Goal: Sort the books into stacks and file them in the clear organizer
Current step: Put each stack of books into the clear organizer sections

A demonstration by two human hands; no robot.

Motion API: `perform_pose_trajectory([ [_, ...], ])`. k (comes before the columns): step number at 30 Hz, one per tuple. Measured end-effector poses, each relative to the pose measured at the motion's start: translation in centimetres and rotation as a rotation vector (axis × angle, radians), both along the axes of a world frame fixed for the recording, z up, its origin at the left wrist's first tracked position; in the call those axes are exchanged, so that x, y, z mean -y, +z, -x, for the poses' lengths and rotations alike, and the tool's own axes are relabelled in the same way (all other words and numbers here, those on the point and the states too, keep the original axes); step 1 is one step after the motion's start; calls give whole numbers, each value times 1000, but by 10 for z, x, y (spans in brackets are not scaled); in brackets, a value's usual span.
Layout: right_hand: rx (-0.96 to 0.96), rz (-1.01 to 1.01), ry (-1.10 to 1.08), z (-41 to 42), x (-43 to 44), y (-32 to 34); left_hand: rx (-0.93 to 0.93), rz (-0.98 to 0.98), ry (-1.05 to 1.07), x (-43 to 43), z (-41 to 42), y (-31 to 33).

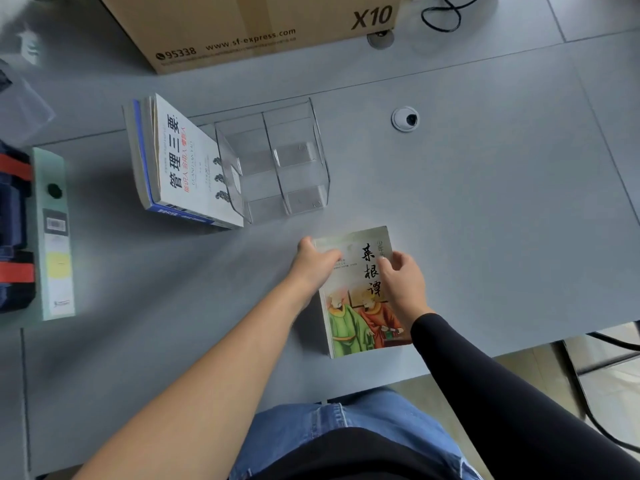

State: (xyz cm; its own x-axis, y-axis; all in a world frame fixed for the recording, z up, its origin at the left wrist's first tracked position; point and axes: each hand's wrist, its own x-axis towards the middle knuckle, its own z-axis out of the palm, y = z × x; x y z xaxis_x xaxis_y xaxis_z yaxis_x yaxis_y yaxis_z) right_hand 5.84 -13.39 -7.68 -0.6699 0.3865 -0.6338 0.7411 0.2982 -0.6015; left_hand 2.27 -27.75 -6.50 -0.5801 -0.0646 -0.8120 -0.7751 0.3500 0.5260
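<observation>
Both hands (313, 261) (401, 282) grip illustrated book (349, 306) — flat, tabletop

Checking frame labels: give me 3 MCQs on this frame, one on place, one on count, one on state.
1. The clear organizer stands:
A. right of the leaning books
B. on the cardboard box
C. on the floor

2. Hands on the illustrated book:
A. none
B. one
C. two

3. The organizer's compartments are:
A. full
B. empty
C. half filled

A: the books lean at its left wall. C: left hand and right hand both grip its far end. B: only clear dividers show inside.
</observation>
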Motion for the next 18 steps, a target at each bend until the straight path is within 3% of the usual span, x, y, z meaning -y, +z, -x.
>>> perform_pose_trajectory([
  [5,-29,0,7,-2,7,1,-94,16,75,8,-8,5],
  [11,-40,-16,64,-7,6,10,14,-145,-251,31,5,13],
  [15,-73,-40,167,-10,12,13,11,-124,-498,37,6,20],
  [18,-96,-34,212,-12,19,11,-20,-127,-540,37,-4,25],
])
